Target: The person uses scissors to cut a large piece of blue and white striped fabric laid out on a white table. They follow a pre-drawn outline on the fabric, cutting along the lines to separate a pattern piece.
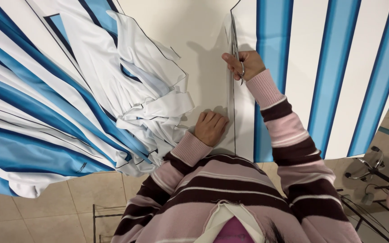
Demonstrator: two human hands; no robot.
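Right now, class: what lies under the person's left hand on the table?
The left hand presses flat on a white fabric strip beside the marked line that the scissors cut. Whatever lies beneath that fabric is covered.

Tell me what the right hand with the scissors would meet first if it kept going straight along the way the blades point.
Only more of the striped fabric along the drawn line; the right hand and scissors seem to have a free path to the picture's top edge.

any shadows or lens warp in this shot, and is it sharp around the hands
Head view: the right hand with scissors casts a soft shadow leftward on the white table; wide-angle warp bends the striped fabric; both it and the left hand look sharp.
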